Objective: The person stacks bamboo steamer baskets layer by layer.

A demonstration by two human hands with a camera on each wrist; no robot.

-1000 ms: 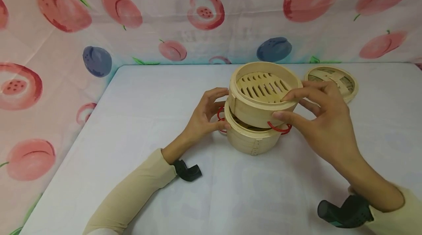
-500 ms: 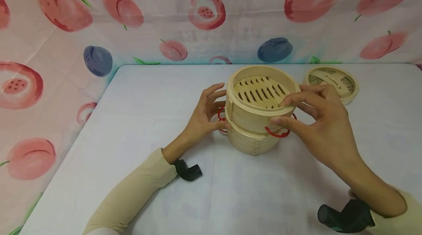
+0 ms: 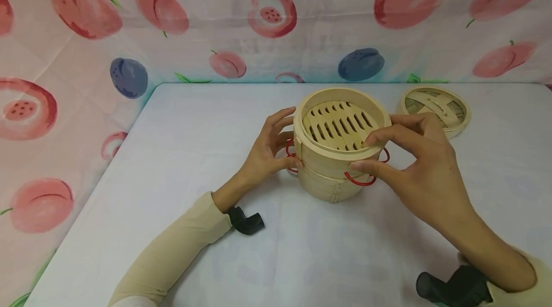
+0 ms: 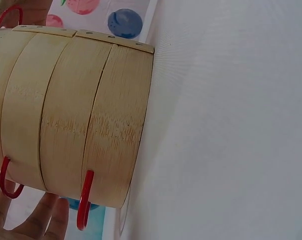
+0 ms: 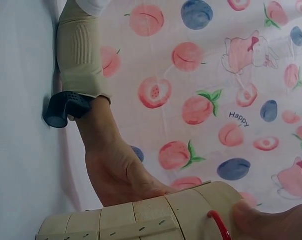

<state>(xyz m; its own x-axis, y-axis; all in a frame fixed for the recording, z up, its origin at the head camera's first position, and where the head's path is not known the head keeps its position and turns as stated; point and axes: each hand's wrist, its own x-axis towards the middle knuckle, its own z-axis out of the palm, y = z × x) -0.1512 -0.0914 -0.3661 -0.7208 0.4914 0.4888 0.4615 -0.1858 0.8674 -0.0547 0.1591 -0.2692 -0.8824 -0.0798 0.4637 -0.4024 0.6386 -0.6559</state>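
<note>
In the head view, two round bamboo steamer baskets stand stacked on the table. The upper basket (image 3: 323,153) has a slotted floor and sits level on the lower basket (image 3: 321,185). My left hand (image 3: 265,151) holds the stack's left side, its thumb near the seam and its fingers around the back. My right hand (image 3: 424,163) pinches the upper basket's right wall, thumb outside and forefinger over the rim. Red handles (image 3: 361,181) loop from the sides. The left wrist view shows the stacked walls (image 4: 91,110) close up; the right thumb (image 5: 255,220) presses the wall in the right wrist view.
A woven bamboo lid (image 3: 437,108) lies behind my right hand, near the table's back edge. White cloth covers the table (image 3: 215,259). A fruit-printed curtain (image 3: 194,5) hangs behind and to the left. Black wrist devices (image 3: 246,221) hang under both forearms.
The upper basket, tilted and partly off the lower one a second ago, has come down and slightly left to sit flush. My right hand has lowered with it; my left hand has stayed put.
</note>
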